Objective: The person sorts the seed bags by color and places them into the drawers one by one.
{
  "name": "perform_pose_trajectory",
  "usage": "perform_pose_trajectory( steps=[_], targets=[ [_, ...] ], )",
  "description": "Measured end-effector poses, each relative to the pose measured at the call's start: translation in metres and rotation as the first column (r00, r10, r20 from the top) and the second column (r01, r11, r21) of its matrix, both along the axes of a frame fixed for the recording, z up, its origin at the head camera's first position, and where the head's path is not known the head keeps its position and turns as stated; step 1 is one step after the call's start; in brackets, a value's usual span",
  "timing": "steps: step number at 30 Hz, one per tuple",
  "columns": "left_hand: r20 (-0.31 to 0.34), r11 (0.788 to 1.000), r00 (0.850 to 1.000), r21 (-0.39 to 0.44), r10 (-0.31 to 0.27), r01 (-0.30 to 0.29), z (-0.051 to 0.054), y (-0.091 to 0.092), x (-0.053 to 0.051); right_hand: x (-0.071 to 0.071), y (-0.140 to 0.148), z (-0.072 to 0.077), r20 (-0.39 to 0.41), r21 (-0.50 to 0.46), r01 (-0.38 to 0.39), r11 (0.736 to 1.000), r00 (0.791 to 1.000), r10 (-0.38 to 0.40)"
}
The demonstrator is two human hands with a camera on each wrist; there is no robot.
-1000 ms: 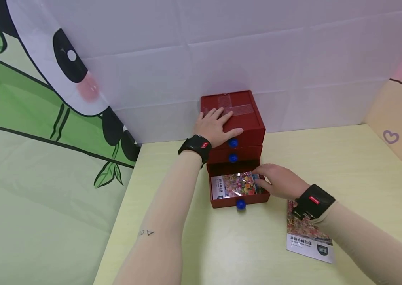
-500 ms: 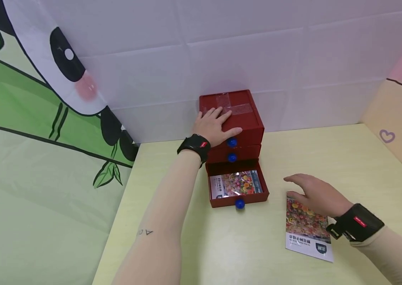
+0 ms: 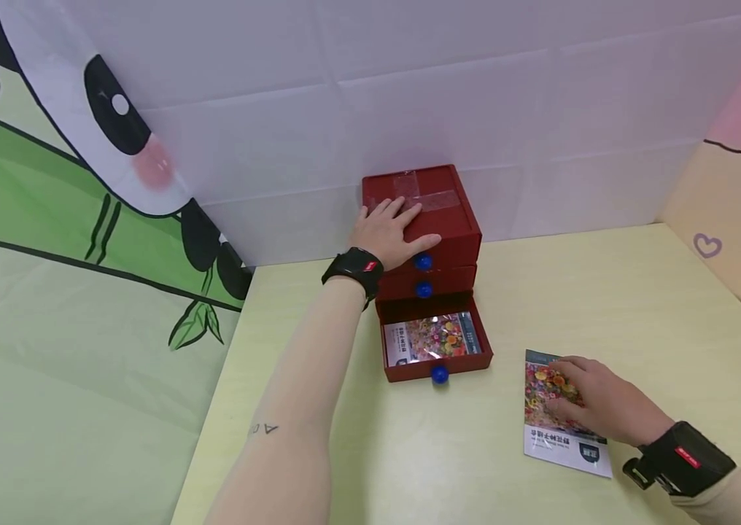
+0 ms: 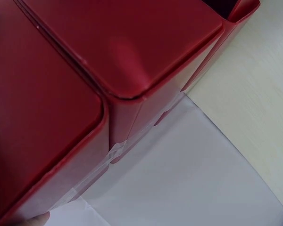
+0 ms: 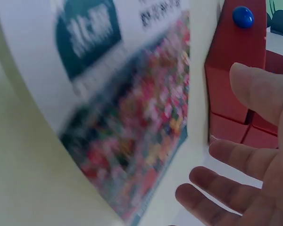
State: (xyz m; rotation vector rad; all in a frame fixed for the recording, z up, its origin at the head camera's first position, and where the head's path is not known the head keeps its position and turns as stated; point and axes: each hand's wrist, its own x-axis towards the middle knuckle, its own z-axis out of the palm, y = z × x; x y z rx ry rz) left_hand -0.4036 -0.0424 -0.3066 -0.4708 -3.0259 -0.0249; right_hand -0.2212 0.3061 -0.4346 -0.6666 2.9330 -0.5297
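My left hand rests with spread fingers on top of a red chest of drawers; the left wrist view shows mostly its red walls. The bottom drawer is pulled out, and a flowery seed packet lies flat inside. To the right, a second seed packet lies on the table. Over it hovers my right hand, thumb and fingers apart. In the right wrist view, nothing sits between its fingers and the packet appears beside them.
Blue round knobs mark the drawer fronts. A pale wooden table carries everything. Behind it hangs a white cloth, with a cartoon-printed green cloth along the left side.
My right hand has left the drawer and moved right, to above the packet on the table. My left hand stays on the chest.
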Motion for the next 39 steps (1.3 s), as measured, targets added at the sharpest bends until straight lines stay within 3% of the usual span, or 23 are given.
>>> perform_pose_trajectory(
  steps=[7,17,28,39],
  targets=[
    [-0.005,1.0,1.0,-0.006,0.005,-0.005,-0.001,-0.002,-0.003,0.008,-0.001,-0.021,-0.019,0.005,-0.04,0.999,0.999,0.04],
    [-0.006,1.0,1.0,0.0,0.01,-0.01,-0.002,-0.002,-0.004,0.002,0.0,-0.023,-0.04,0.038,-0.08,0.996,0.996,0.081],
    [-0.008,1.0,1.0,-0.008,0.008,-0.008,-0.002,0.0,-0.005,-0.019,-0.001,-0.027,-0.03,0.03,-0.075,0.997,0.997,0.076],
    [0.004,1.0,1.0,-0.01,0.015,-0.015,-0.002,0.002,-0.005,-0.05,-0.007,-0.03,0.006,0.018,-0.074,0.997,0.997,0.073]
  ],
)
